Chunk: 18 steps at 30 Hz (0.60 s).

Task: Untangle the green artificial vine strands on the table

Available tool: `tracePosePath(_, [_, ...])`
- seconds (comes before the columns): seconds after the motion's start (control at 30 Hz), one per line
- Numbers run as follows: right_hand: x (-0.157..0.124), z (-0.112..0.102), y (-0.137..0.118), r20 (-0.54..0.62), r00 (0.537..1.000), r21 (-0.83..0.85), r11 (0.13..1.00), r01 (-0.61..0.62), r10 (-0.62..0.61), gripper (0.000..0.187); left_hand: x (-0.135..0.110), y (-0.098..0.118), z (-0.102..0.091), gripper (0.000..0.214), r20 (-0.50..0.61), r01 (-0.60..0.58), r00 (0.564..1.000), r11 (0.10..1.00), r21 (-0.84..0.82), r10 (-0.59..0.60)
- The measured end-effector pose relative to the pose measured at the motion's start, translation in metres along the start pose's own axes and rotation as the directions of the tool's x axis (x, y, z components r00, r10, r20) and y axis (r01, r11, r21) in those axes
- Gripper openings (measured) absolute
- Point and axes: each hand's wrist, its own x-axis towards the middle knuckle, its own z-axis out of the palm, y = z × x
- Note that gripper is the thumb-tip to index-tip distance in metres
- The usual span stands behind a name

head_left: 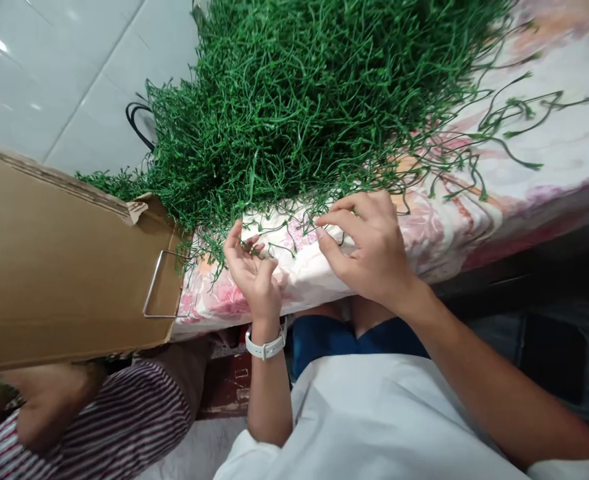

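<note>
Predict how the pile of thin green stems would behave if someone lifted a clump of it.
The pile of green stems would probably lift as a tangle, since its strands cross and loop together. Individual loose stems look light, being very thin. They are probably bendy yet slightly springy, as many hold curved shapes on the floral cloth.

Room between left hand (255, 273) and right hand (369, 243), low over cloth (564, 150). Stem pile (304, 100) blocks forward. Box (74, 260) and wire (153, 283) block left. Right side passable over cloth, bar loose stems (577, 102).
</note>
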Motion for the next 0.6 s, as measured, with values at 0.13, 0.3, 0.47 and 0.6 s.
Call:
tracePosePath(0.13, [0.001, -0.002, -0.002, 0.028, 0.999, -0.019, 0.999, 0.040, -0.039, 0.011, 0.003, -0.004, -0.004, 0.061, 0.027, -0.168, 0.986, 0.983, 0.073, 0.167])
tracePosePath(0.3, [0.000, -0.003, -0.005, 0.038, 0.996, 0.009, 0.997, 0.076, -0.076, 0.028, -0.001, 0.008, -0.003, 0.058, 0.210, -0.434, 0.899, 0.845, 0.312, 0.385])
tracePosePath(0.47, [0.002, -0.005, -0.001, -0.020, 0.969, 0.190, 0.950, 0.246, -0.247, 0.075, -0.014, 0.017, 0.004, 0.057, 0.596, -0.759, 0.636, 0.533, 0.373, 0.490])
tracePosePath(0.6, [0.005, -0.008, -0.001, 0.006, 0.930, 0.227, 0.906, 0.356, -0.367, 0.051, -0.019, 0.015, 0.007, 0.045, 0.607, -0.826, 0.554, 0.469, 0.313, 0.570])
